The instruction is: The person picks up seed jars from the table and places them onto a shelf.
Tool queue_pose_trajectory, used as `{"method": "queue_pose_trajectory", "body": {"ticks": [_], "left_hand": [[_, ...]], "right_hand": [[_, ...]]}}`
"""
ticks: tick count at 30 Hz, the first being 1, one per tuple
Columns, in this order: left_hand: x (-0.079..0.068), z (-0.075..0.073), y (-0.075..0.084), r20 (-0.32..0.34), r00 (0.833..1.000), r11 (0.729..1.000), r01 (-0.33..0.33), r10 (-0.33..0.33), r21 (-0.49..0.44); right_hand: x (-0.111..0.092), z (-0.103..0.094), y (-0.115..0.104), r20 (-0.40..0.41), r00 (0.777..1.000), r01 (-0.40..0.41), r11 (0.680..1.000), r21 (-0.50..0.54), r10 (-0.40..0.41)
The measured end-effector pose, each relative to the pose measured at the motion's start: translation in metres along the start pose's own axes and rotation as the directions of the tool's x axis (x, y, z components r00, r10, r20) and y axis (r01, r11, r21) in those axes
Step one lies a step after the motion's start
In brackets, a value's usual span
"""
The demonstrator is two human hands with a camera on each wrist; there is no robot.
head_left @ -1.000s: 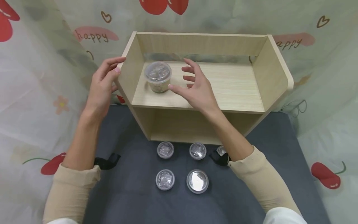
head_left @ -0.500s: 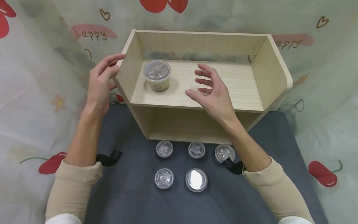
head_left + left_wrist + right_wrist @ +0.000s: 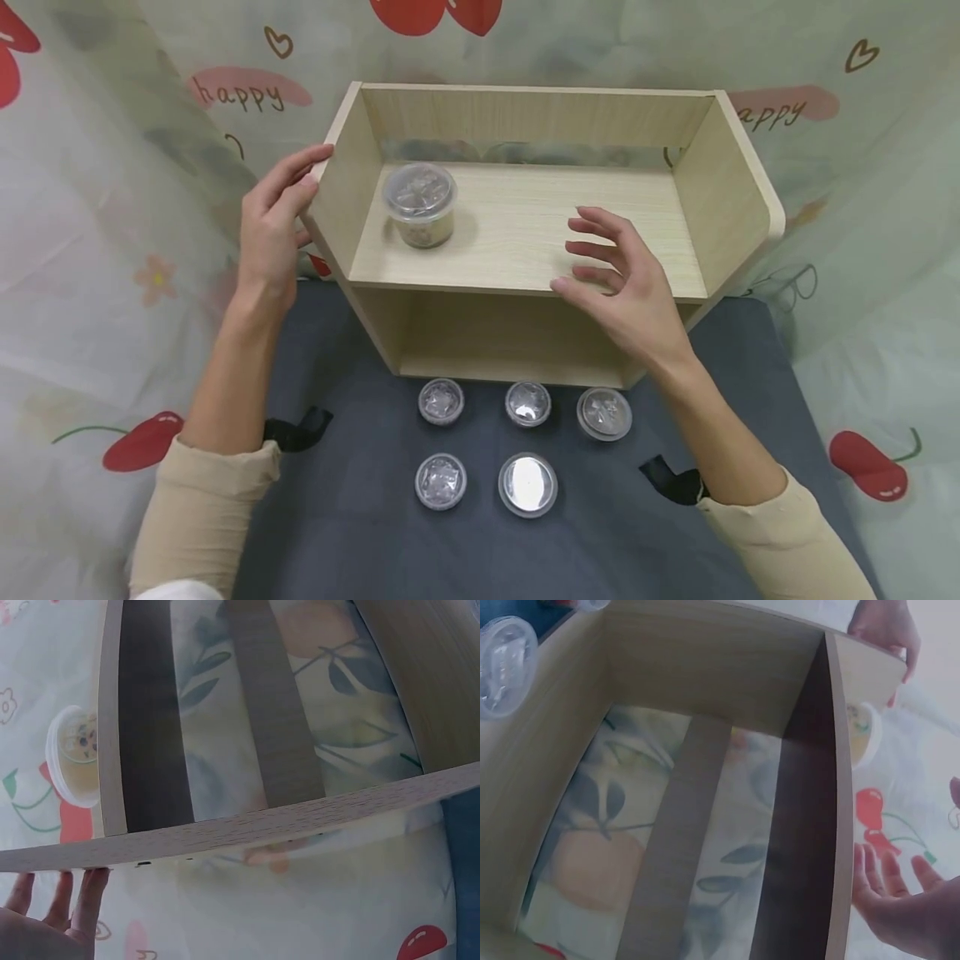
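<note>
My left hand (image 3: 273,217) touches the left side panel of a pale wooden two-tier shelf (image 3: 600,208), fingertips against its outer face and edge. In the left wrist view, the left fingers (image 3: 86,900) press against the panel. My right hand (image 3: 630,287) hovers before the upper tier's front edge, fingers loosely bent, holding nothing. A lidded clear plastic tub (image 3: 420,204) stands upright at the left of the upper tier; its pale contents are unclear. In the right wrist view, the right hand (image 3: 907,907) is beside the shelf board.
Several round lidded tubs stand on the dark cloth before the shelf, among them a back-right tub (image 3: 604,413) and a front-right tub (image 3: 527,485) with a shiny lid. A printed curtain (image 3: 600,42) hangs behind. Black straps (image 3: 671,483) trail from the wrists.
The right hand has drawn away from the tub on the upper tier, moving right and toward me. That tub stays put. The left hand remains at the side panel.
</note>
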State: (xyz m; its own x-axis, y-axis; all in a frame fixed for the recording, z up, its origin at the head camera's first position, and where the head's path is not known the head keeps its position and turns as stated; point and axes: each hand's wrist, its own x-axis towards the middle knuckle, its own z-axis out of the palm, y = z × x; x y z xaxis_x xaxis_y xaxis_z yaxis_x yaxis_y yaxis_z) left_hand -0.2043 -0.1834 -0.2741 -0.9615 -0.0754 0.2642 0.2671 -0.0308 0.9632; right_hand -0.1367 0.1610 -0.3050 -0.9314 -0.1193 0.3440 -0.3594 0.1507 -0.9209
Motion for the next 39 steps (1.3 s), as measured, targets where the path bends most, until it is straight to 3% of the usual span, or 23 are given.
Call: {"method": "queue_pose_trajectory", "body": {"ticks": [10,22,28,39], "left_hand": [[-0.001,0.000,-0.004,-0.006,0.999,0.999,-0.039,0.039,-0.021],[-0.001,0.001,-0.008,-0.015,0.997,0.996,-0.075,0.074,-0.042],[-0.001,0.003,-0.010,-0.002,0.998,0.997,-0.066,0.066,-0.043],[-0.002,0.002,-0.010,-0.005,0.997,0.997,-0.079,0.079,-0.025]], "right_hand": [[-0.019,-0.018,0.006,0.041,0.997,0.062,0.997,0.034,-0.064],[-0.047,-0.032,0.025,0.010,0.984,0.174,0.976,0.131,-0.177],[-0.065,-0.040,0.044,0.003,0.983,0.180,0.971,0.155,-0.183],[-0.091,-0.054,0.076,0.039,0.988,0.145,0.988,0.051,-0.147]]}}
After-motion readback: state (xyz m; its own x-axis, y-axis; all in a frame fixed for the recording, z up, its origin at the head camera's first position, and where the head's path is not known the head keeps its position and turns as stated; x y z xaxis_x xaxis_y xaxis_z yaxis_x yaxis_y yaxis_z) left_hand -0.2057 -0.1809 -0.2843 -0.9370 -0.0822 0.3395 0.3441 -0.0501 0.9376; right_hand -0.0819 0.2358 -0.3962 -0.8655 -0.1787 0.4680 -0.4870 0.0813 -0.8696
